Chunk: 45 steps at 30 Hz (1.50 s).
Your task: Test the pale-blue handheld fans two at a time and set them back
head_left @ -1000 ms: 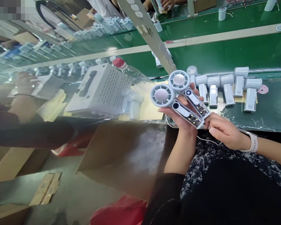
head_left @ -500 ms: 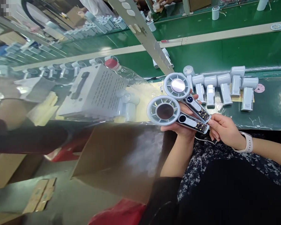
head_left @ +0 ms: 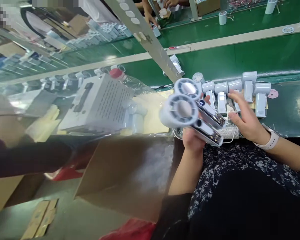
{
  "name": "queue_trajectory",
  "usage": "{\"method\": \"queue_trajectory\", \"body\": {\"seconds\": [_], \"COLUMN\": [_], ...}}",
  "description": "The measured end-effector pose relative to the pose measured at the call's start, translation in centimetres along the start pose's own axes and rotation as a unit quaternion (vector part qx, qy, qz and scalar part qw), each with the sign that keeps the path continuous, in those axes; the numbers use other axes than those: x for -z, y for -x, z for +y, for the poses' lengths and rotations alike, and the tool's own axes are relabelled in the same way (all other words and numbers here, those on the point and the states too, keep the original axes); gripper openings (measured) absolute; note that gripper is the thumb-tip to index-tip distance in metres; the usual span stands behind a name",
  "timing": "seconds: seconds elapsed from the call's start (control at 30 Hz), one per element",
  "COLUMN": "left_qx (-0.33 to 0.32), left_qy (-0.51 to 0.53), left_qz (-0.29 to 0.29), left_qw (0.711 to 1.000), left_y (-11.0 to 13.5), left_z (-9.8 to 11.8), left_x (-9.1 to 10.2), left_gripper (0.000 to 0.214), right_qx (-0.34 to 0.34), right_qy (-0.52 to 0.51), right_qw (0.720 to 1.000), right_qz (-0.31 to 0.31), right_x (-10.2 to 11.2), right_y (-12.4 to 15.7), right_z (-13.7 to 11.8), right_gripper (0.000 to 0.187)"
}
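My left hand [head_left: 193,139] is wrapped round two light-blue handheld fans, held side by side with their round grilles turned up and left. The nearer fan [head_left: 181,111] is slightly blurred; the farther fan [head_left: 186,88] is partly behind it. Both handles have the front cover off, so circuit boards show. My right hand [head_left: 248,121] is apart from them, fingers stretched out, beside a standing fan handle [head_left: 237,104] in a row of similar fans on the bench. Whether the fingertips touch it I cannot tell. A thin white cable [head_left: 232,138] runs below the held fans.
A white box [head_left: 102,103] and a clear bottle with a red cap [head_left: 117,73] stand left on the bench. A slanted metal post [head_left: 150,43] rises ahead. Below the edge is an open cardboard box [head_left: 120,176]. Another person's arm [head_left: 5,130] is at the left.
My right hand has let go of the handle ends of the held fans and moved up and forward to the row of fans. The held fans have tilted in my left hand.
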<state>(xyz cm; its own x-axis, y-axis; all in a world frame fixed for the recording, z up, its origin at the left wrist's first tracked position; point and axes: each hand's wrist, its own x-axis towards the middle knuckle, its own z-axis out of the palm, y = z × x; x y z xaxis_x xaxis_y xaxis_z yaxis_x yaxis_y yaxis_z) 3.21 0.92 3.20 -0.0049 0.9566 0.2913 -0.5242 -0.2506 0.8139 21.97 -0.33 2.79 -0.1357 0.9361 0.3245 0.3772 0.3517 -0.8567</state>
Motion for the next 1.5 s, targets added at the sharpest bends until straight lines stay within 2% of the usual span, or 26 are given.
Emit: {"method": "queue_trajectory", "body": {"seconds": [0.07,0.13,0.27,0.33,0.4,0.57,0.63,0.73,0.9,1.23,1.33,1.4,1.5], "left_qx": [0.025,0.060,0.113,0.139,0.156,0.149,0.148,0.146,0.144,0.126,0.122,0.130,0.133], "left_qy": [-0.077,-0.133,-0.072,-0.035,-0.017,-0.002,0.000,-0.012,-0.012,-0.016,-0.007,0.010,0.029], "left_qz": [-0.038,-0.055,0.004,0.023,0.007,-0.058,-0.078,-0.078,-0.094,-0.103,-0.096,-0.079,-0.041], "left_qw": [0.996,0.988,0.991,0.989,0.988,0.987,0.986,0.986,0.985,0.986,0.988,0.988,0.990], "left_y": [0.5,0.6,0.2,0.5,1.3,2.7,2.5,2.1,2.1,2.5,2.4,2.2,2.0], "left_z": [0.1,0.2,0.1,0.0,-0.1,-0.4,-0.5,-0.8,-1.3,-0.5,-0.9,-1.4,-2.0], "left_x": [0.9,2.1,3.9,3.8,3.1,1.5,1.6,2.0,2.5,2.1,2.1,2.1,2.2], "left_gripper": [0.049,0.063,0.058,0.056,0.055,0.051,0.054,0.054,0.061,0.049,0.049,0.049,0.042], "right_qx": [-0.017,-0.036,-0.110,-0.145,-0.162,-0.134,-0.127,-0.138,-0.158,-0.149,-0.159,-0.163,-0.158], "right_qy": [-0.100,-0.210,-0.313,-0.337,-0.363,-0.372,-0.377,-0.381,-0.381,-0.422,-0.429,-0.443,-0.459], "right_qw": [0.989,0.963,0.937,0.926,0.913,0.914,0.912,0.909,0.905,0.890,0.884,0.877,0.870], "right_qz": [-0.112,-0.168,-0.105,-0.089,-0.093,-0.095,-0.098,-0.099,-0.104,-0.087,-0.091,-0.088,-0.080], "right_x": [0.2,0.4,0.6,0.4,0.1,0.3,0.6,0.6,0.3,0.2,0.1,0.0,0.0], "right_y": [-0.7,-1.0,-0.6,-0.3,0.0,0.5,0.6,0.9,1.3,1.3,1.5,1.6,1.8], "right_z": [0.2,0.3,0.5,0.7,1.0,1.2,1.0,0.9,1.2,1.3,1.2,1.3,1.6], "right_gripper": [0.062,0.065,0.070,0.067,0.063,0.060,0.058,0.056,0.065,0.064,0.065,0.059,0.041]}}
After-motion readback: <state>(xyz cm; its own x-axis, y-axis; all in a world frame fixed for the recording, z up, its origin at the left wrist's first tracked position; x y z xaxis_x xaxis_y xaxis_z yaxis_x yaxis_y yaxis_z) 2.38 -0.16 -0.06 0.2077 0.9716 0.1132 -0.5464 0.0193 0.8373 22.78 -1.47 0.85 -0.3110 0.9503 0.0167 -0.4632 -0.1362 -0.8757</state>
